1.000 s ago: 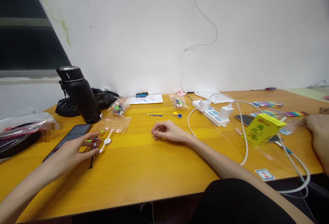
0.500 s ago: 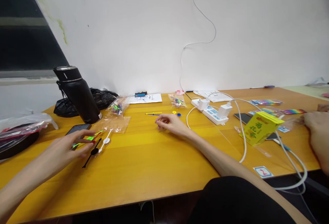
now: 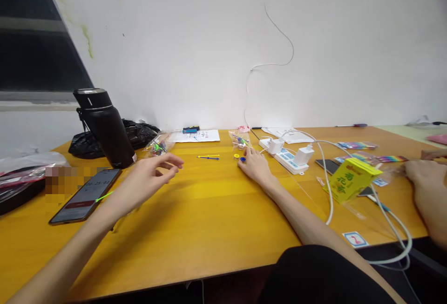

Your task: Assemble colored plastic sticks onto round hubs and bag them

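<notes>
Because the small blue disc (image 3: 243,159) lies so low on the table (image 3: 195,229), the right hand (image 3: 257,170) could nudge it away rather than gather it, perhaps into the yellow disc (image 3: 236,156) just to its left. The fingertips are down at the blue disc — whether they are pressed together on it I cannot tell, as the contact is too small to read. Reaching too far might also shove the clear bag of coloured parts (image 3: 240,139), which sits just beyond the fingers, and a stray swing to the right could catch the power strip (image 3: 290,159).

On the left, the forearm would be the likelier cause of trouble. The left hand (image 3: 145,179) hangs over the table with thumb and fingers apart, nothing visible between them; lowering that arm could disturb the green pointer (image 3: 104,196), which shows only partly at the right edge of the phone (image 3: 80,199).

As for looks, the blue disc is dark and round, the yellow one bright, with a darker middle. Farther left lie a yellow pointer (image 3: 212,156) and a blue pointer (image 3: 211,158) — both slim and straight, close together, running left to right.
</notes>
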